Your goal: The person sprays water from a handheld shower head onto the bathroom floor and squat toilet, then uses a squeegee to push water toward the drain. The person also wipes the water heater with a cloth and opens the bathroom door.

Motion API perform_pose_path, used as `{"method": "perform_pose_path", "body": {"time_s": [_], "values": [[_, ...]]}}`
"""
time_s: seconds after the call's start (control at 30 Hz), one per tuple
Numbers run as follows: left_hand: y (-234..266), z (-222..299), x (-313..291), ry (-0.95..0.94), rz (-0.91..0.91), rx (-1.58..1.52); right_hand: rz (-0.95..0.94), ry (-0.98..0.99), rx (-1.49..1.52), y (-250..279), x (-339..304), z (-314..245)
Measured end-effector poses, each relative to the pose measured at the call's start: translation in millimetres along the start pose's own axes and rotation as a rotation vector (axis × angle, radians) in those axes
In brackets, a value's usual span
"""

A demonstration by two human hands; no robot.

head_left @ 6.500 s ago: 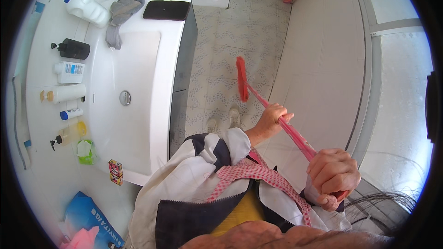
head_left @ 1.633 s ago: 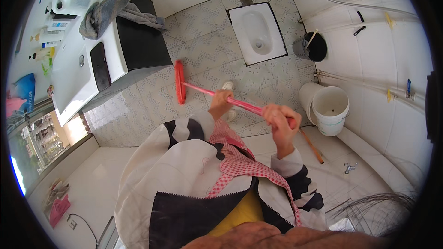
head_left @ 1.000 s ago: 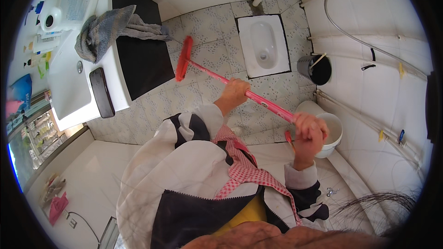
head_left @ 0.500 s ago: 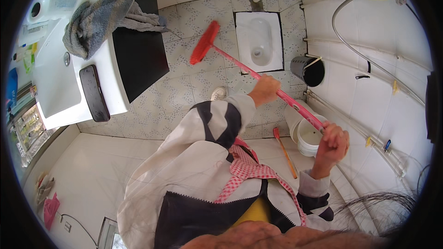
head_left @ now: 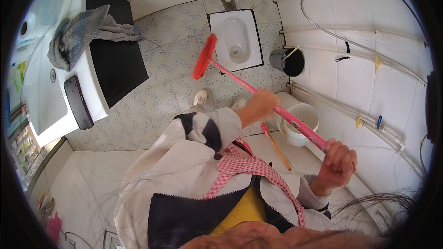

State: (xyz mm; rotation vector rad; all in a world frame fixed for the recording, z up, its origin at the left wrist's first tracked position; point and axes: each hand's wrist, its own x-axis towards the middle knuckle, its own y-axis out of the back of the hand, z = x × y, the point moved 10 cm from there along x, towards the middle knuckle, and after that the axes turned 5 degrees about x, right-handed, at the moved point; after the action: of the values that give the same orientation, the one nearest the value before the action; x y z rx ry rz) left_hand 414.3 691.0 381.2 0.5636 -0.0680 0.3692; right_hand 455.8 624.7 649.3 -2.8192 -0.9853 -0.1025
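I hold a broom with a pink handle point(head_left: 297, 124) and a wide red bristle head point(head_left: 204, 57) in both hands. My left hand point(head_left: 263, 103) is closed round the middle of the handle. My right hand point(head_left: 339, 163) wraps its top end, lower right. The head is over the patterned tile floor point(head_left: 170, 83), just left of the white squat toilet point(head_left: 236, 41); whether the bristles touch the tiles, I cannot tell.
At left, a grey towel point(head_left: 76, 41) and a phone point(head_left: 78, 103) lie on the washbasin point(head_left: 46, 87). A dark bin point(head_left: 288, 62), white buckets point(head_left: 302, 122) and an orange-handled brush point(head_left: 277, 147) are at right. Pipes point(head_left: 341, 108) run along the right wall.
The broom head has moved right and nearer to me over the floor, closer to the squat toilet. My view has shifted rightward, and a second shoe shows. Both hands keep their hold.
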Motion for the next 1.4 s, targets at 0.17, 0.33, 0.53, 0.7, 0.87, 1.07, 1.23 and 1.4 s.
{"method": "perform_pose_path", "body": {"time_s": [0.17,0.33,0.53,0.7,0.87,1.07,1.23,1.4], "values": [[27.4,-79.7,-87.7,0.233,0.064,0.100,-0.213,-0.234,0.221,-8.5,-20.1,108.9],[18.1,-124.9,-124.6,0.362,0.129,0.156,-0.316,-0.358,0.376,-9.7,-28.3,183.6],[-53.5,-87.4,-21.3,0.273,0.246,0.147,-0.321,-0.240,0.357,72.3,36.2,137.3],[-112.3,-36.3,103.9,0.238,0.323,0.014,-0.377,-0.053,0.180,135.4,107.7,74.7],[-110.3,16.3,157.9,0.092,0.431,-0.082,-0.461,0.039,0.102,159.8,118.9,35.7],[-124.6,62.5,141.9,0.183,0.397,0.022,-0.454,-0.042,0.302,216.9,123.8,8.8],[-141.7,3.6,51.9,0.443,0.273,0.147,-0.433,-0.279,0.438,216.6,95.3,114.1],[-177.6,-32.2,25.9,0.535,0.219,0.088,-0.448,-0.351,0.448,205.4,87.9,151.2]]}}
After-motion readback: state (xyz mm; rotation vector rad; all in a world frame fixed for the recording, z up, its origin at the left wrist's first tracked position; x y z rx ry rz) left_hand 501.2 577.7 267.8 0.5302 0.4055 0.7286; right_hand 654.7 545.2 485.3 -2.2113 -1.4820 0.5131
